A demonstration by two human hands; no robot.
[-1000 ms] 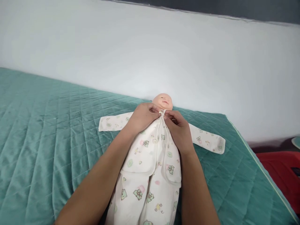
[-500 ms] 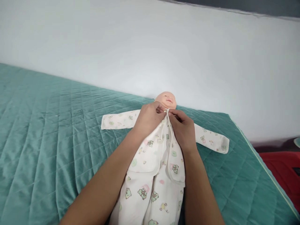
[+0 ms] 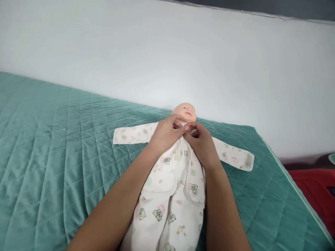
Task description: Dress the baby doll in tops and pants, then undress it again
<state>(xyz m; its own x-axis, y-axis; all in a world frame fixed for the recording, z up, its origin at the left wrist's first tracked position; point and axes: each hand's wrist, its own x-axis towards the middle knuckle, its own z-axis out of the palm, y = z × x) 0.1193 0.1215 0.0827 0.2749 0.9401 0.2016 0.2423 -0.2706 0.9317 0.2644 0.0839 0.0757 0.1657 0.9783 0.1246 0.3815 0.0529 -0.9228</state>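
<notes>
Head view — left hand [image 3: 166, 135], right hand [image 3: 202, 143] pinch jacket [image 3: 161, 177]; doll's head [image 3: 184, 110] just beyond grip.

A pale wall [image 3: 167, 59] over a green quilt [image 3: 52, 157].
From my feed, a dark band [image 3: 261, 8] tops the wall toward the upper right, soft light brightens its middle, and something red [image 3: 311, 188] sits partly cropped, lower right.
</notes>
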